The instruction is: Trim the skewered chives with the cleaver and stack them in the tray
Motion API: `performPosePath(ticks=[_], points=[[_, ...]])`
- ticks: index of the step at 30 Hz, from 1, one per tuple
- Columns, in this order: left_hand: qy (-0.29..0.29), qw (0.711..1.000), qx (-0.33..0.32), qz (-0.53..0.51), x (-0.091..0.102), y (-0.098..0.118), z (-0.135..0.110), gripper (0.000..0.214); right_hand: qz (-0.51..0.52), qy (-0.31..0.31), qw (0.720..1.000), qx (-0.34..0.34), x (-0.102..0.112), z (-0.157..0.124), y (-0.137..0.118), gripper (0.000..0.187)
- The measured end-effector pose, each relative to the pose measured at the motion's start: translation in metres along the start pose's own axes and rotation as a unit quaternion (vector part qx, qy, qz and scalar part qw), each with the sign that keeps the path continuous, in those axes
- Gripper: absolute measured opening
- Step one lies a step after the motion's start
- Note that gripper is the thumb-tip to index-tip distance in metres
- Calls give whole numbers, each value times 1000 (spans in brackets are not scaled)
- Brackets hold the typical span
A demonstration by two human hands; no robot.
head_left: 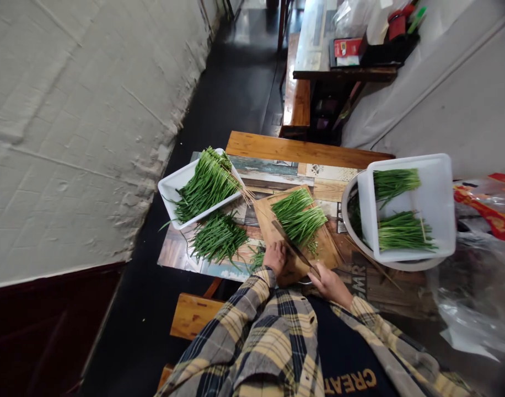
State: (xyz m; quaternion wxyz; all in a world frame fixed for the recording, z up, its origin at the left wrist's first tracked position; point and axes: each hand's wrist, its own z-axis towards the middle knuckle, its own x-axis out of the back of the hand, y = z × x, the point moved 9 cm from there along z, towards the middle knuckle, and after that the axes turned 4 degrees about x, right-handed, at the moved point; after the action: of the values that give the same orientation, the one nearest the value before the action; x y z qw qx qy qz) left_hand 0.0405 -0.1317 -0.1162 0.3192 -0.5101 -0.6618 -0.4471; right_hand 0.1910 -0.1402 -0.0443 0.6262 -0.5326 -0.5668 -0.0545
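Observation:
A wooden cutting board (pixel 327 251) lies on the table in front of me with two bunches of green chives (pixel 299 216) on it. My right hand (pixel 327 281) is closed round the handle of a knife (pixel 291 245) whose blade lies across the near ends of the chives. My left hand (pixel 275 257) rests curled on the board's near left corner, beside the blade, with its fingers closed. I cannot make out anything in it.
A white tray (pixel 170 190) heaped with skewered chives sits at the far left. Loose chives (pixel 218 237) lie beside it. A second white tray (pixel 438 187) with two bunches rests on a metal bowl at right. Plastic bags lie at far right.

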Motion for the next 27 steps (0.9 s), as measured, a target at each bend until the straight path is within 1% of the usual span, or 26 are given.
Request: performPosePath(ticks=[3,5,6,9,11,13,15,16,18,20,22,24,27], points=[[12,1000,9,-6,1,-5,-11,16,48,37,998,5,18,-13,-5,30],[36,997,23,-56,7,-11,-16,17,64,64,996,-23,32,-23,-2,30],[51,992,38,-106,11,-17,-18,18,66,80,994,-44,39,-28,1,31],[74,958,89,-264,19,-37,-22,13,60,117,986,-105,56,-42,9,32],[78,929,110,-344,24,-50,-23,8,60,126,981,-131,60,-48,12,33],[84,908,115,-394,33,-65,-24,9,62,131,979,-142,59,-53,13,35],[96,894,128,-419,45,-85,-29,10,60,141,979,-136,55,-58,11,37],[109,896,137,-408,54,-98,-32,9,60,145,979,-127,51,-61,10,37],[148,910,161,-353,78,-127,-40,9,62,143,981,-111,42,-65,7,37],[185,927,186,-267,105,-157,-48,13,69,129,983,-108,31,-68,6,36],[195,943,206,-174,127,-180,-51,20,78,114,984,-113,21,-71,5,35],[181,954,220,-87,141,-197,-51,27,91,102,984,-118,13,-74,2,34],[154,960,233,15,146,-209,-48,41,117,88,981,-131,4,-78,-3,32]])
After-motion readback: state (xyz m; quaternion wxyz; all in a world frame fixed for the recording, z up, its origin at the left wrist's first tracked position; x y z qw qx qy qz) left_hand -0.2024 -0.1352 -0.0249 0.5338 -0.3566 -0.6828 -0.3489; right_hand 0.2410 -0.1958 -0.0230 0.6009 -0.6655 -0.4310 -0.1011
